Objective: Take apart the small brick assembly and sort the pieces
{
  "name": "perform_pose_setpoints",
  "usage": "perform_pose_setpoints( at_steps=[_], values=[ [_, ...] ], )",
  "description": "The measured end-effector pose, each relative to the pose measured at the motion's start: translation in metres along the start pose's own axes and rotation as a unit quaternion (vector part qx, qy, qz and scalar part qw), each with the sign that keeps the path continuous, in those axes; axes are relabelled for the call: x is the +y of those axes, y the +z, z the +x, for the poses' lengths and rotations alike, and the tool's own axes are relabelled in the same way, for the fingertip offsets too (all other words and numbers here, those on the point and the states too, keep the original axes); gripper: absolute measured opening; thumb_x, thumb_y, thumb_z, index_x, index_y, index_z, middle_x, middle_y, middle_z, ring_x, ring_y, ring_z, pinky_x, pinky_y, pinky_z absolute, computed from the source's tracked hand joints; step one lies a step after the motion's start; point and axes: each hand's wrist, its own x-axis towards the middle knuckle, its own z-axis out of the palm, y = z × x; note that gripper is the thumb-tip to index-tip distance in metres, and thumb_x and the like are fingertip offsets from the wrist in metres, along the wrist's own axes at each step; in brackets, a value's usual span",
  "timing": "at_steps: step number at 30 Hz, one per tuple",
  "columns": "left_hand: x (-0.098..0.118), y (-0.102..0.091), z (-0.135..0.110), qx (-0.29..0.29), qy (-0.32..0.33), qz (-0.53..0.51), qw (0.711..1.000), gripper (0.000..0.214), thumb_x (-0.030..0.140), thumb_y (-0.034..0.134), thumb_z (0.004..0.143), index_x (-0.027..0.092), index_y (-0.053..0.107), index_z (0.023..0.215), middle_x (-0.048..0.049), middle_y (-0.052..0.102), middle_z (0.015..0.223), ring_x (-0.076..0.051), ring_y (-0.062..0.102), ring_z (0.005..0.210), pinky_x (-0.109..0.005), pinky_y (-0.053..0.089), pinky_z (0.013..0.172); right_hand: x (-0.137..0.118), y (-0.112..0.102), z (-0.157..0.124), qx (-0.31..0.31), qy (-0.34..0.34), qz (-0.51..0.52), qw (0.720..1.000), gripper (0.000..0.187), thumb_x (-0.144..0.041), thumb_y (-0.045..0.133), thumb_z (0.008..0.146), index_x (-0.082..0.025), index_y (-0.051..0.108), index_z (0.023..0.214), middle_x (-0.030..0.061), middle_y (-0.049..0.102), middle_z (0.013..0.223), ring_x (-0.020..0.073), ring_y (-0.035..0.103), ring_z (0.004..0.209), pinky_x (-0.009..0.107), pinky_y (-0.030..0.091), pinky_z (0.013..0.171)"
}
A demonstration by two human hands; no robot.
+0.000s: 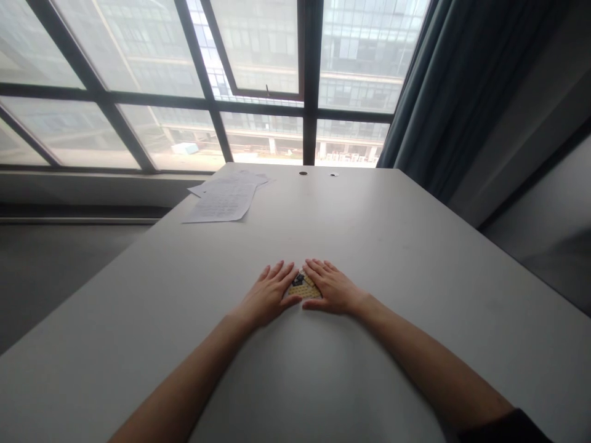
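A small flat yellow object with a dark patch (301,286) lies on the pale grey table (369,234), close to me at the middle. My left hand (270,295) rests flat on the table with its fingers stretched out, touching the object's left side. On the other side my right hand (330,286) lies flat too, fingers extended, partly covering the object. Most of the object is hidden beneath the two hands.
Several printed paper sheets (224,200) lie at the table's far left corner. Two small round holes (303,173) sit near the far edge. Large windows stand behind the table, and a dark curtain (462,92) hangs at the right.
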Motion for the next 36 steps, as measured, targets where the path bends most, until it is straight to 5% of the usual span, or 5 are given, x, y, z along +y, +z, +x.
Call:
perform_pose_setpoints(
  at_steps=[9, 19, 25, 36],
  values=[
    [0.013, 0.004, 0.017, 0.083, -0.055, -0.021, 0.995, 0.061, 0.057, 0.052, 0.084, 0.022, 0.046, 0.134, -0.0127, 0.041, 0.144, -0.034, 0.028, 0.137, -0.056, 0.024, 0.109, 0.018, 0.0, -0.009, 0.056, 0.045, -0.002, 0.997, 0.092, -0.068, 0.046, 0.081, -0.01, 0.02, 0.147, 0.0198, 0.022, 0.152, 0.0262, 0.019, 0.142, 0.046, 0.018, 0.114],
    [0.003, -0.007, 0.002, 0.172, -0.03, -0.089, 0.981, 0.018, 0.037, 0.058, 0.083, 0.023, 0.069, 0.088, -0.0059, 0.068, 0.105, -0.027, 0.054, 0.113, -0.047, 0.037, 0.1, 0.014, 0.002, -0.03, 0.041, 0.165, -0.041, 0.985, 0.075, -0.057, 0.036, 0.091, -0.007, 0.026, 0.146, 0.0189, 0.023, 0.152, 0.0277, 0.018, 0.142, 0.045, 0.015, 0.115],
    [0.007, -0.004, 0.005, 0.186, -0.029, -0.098, 0.977, 0.019, 0.037, 0.058, 0.083, 0.024, 0.071, 0.084, -0.0052, 0.069, 0.103, -0.027, 0.056, 0.109, -0.046, 0.039, 0.097, 0.012, 0.0, -0.026, 0.089, 0.179, -0.037, 0.979, 0.066, -0.052, 0.041, 0.091, -0.009, 0.037, 0.141, 0.0168, 0.035, 0.147, 0.0294, 0.027, 0.137, 0.046, 0.016, 0.114],
    [0.016, -0.004, 0.007, 0.215, -0.031, -0.077, 0.973, 0.021, 0.041, 0.062, 0.082, 0.023, 0.068, 0.09, -0.0059, 0.068, 0.105, -0.027, 0.054, 0.11, -0.047, 0.037, 0.098, -0.007, -0.001, -0.06, 0.211, 0.168, 0.011, 0.963, 0.042, -0.034, 0.053, 0.087, -0.015, 0.055, 0.124, 0.0134, 0.051, 0.131, 0.0265, 0.04, 0.125, 0.044, 0.029, 0.109]
  ],
)
